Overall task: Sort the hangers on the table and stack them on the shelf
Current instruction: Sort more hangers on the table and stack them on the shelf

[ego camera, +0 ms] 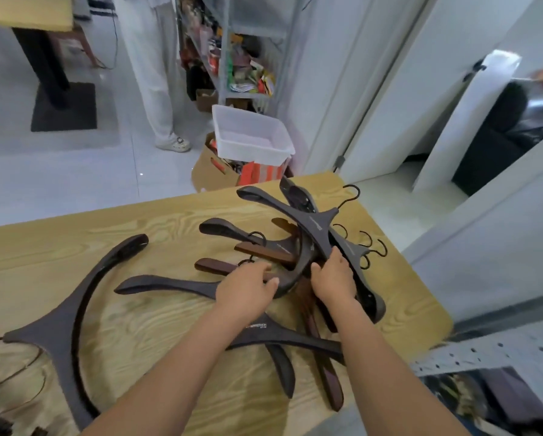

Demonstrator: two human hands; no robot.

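Table (138, 221) with loose hanger (75, 309) at 8 o'clock. At centre, left hand (248, 287) curls onto hanger pile (298, 256); right hand (333, 278) grips top grey hanger (289, 209), which extends toward 11 o'clock. White bin (251, 133) beyond, at 12 o'clock.

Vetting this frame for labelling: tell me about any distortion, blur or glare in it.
Head view: wide-angle bending curves the light wooden table and white door frames; lighting soft, shadows faint; dark wooden hangers sharp centrally, corners softer; small glint on the glossy white floor.

white plastic bin (252, 153), cardboard box (204, 175)
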